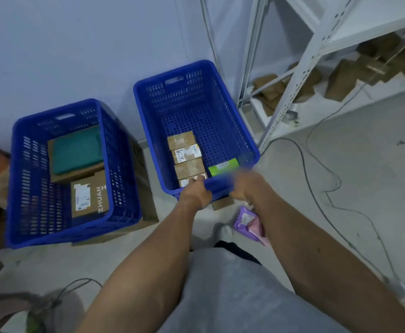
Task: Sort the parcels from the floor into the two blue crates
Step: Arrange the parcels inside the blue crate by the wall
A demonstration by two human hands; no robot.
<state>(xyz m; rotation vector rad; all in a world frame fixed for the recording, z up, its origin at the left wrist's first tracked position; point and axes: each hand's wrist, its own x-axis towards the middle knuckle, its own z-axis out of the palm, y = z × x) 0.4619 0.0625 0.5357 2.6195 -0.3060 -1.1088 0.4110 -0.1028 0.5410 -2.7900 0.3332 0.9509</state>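
By the wall (76,44), crates (184,97) stand on grey floor (352,164).

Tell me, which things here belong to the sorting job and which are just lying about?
Job: left blue crate, right blue crate, boxes inside them, purple parcel on the floor.
Lying about: white shelf rack, cardboard pieces on it, cables on the floor.

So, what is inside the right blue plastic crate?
In the right blue plastic crate: a row of four small brown cardboard boxes along its left side, and a bright green box at the near wall. The left grip covers part of the nearest box.
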